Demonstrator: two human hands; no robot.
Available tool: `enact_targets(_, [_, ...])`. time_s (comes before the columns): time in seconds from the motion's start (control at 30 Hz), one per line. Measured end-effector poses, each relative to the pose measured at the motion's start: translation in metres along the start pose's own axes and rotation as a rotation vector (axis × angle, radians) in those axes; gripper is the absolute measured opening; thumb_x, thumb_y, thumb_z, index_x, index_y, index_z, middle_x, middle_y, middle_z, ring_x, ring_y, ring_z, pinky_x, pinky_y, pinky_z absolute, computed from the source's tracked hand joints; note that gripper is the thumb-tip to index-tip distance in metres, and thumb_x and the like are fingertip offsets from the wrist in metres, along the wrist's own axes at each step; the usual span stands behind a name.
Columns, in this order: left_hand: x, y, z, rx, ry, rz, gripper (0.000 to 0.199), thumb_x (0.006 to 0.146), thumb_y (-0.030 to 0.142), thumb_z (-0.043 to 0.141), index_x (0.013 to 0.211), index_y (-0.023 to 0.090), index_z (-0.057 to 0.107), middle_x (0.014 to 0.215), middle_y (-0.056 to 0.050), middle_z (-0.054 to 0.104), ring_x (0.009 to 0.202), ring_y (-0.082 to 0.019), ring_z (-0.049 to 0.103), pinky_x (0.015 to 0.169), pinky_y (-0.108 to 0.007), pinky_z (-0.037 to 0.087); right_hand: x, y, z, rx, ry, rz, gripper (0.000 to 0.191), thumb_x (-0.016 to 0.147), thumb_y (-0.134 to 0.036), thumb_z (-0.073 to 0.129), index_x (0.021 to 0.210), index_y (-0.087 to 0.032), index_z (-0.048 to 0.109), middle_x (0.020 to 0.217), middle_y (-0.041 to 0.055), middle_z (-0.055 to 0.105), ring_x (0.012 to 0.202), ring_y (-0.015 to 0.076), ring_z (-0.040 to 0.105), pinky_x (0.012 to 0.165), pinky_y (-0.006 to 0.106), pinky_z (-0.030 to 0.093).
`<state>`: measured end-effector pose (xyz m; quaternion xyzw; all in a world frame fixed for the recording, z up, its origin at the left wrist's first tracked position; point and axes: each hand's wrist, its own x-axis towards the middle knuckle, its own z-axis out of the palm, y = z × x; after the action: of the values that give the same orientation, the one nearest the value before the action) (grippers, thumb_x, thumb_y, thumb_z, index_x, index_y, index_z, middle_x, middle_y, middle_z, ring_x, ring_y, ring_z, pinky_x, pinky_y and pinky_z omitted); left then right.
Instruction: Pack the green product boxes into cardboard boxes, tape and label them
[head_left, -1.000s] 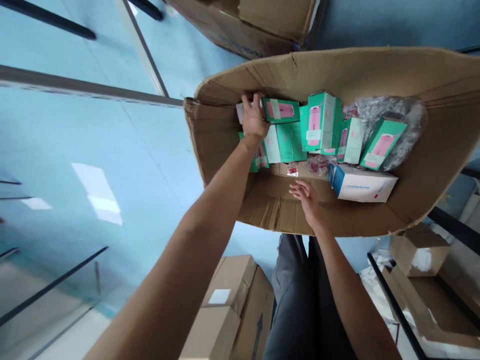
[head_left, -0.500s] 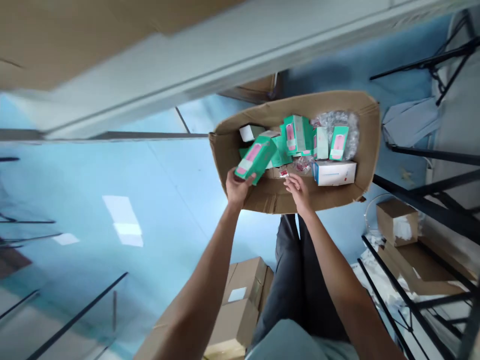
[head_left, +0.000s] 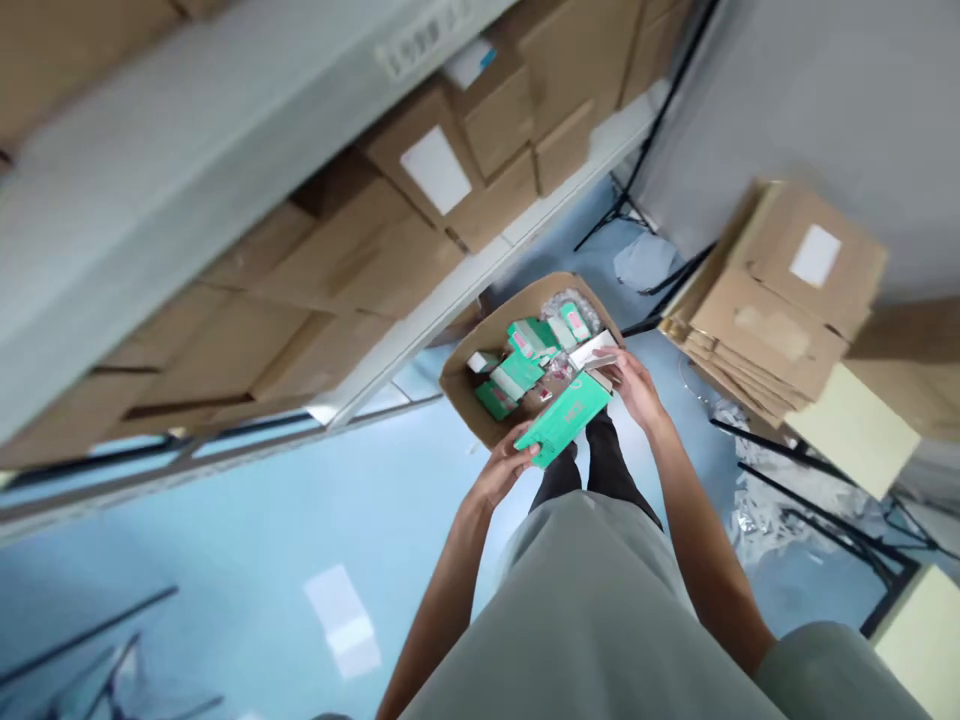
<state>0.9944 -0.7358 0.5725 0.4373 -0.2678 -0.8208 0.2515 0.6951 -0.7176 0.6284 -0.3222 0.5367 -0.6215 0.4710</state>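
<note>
A green box (head_left: 566, 418) is held between my two hands, above the near edge of an open carton (head_left: 480, 425). My left hand (head_left: 506, 465) grips its lower left end, thumb on top. At the upper right end my right hand (head_left: 630, 378) has its fingers closed on the end of the box, where a pale flap shows. Inside the carton lie several green boxes (head_left: 519, 372), a white box (head_left: 592, 349), bubble wrap (head_left: 571, 300) and a small red item in clear plastic (head_left: 544, 395).
Shelving with a pale edge beam (head_left: 480, 262) holds brown cartons (head_left: 375, 255) at the upper left. A stack of flattened cardboard (head_left: 780, 300) stands at the right, over black metal legs (head_left: 817, 470) and crumpled plastic (head_left: 772, 510).
The green box has come up out of the carton toward me, and my right hand has moved onto its end. The view has turned and risen, showing more shelf and the cardboard stack.
</note>
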Motion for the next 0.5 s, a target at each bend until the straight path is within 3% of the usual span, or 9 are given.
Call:
enact_targets(0.1, [-0.019,0.011,0.031,0.049,-0.21,-0.122,0.079,0.068,0.024,0.104,0.142,0.029,0.077,0.118,-0.006,0.087,0.107,-0.029,0.084,0.089,-0.034,0.069,-0.084,-0.046,-0.029,-0.025,0.117,-0.099,0.059,0.099,-0.078,0.073,0.128,-0.027,0.083,0.139,0.0107,0.083,0.128,0.0302,0.079,0.109,0.049,0.065])
enact_targets(0.23, [-0.03,0.012,0.089,0.234,-0.419,-0.267,0.083,0.076,0.025,0.099,0.152,0.035,0.069,0.118,-0.004,0.087,0.118,-0.029,0.083,0.108,-0.042,0.067,-0.197,-0.084,-0.064,-0.101,0.379,-0.253,0.053,0.097,-0.074,0.078,0.124,-0.029,0.087,0.136,0.008,0.085,0.13,0.0292,0.078,0.118,0.052,0.06])
enact_targets(0.37, [-0.03,-0.003,0.16,0.478,-0.539,-0.406,0.068,0.078,0.025,0.097,0.142,0.03,0.075,0.119,-0.006,0.088,0.121,-0.031,0.083,0.113,-0.047,0.065,-0.293,-0.094,-0.096,-0.041,0.68,-0.418,0.042,0.092,-0.067,0.087,0.11,-0.03,0.089,0.127,0.0067,0.087,0.124,0.0287,0.08,0.113,0.05,0.063])
enact_targets(0.5, [-0.03,-0.039,0.231,0.684,-0.68,-0.541,0.065,0.075,0.026,0.098,0.137,0.025,0.078,0.117,-0.009,0.089,0.124,-0.036,0.082,0.114,-0.051,0.065,-0.374,-0.085,-0.125,0.051,0.936,-0.519,0.043,0.088,-0.068,0.09,0.099,-0.028,0.086,0.12,0.0079,0.088,0.12,0.0291,0.08,0.103,0.048,0.067])
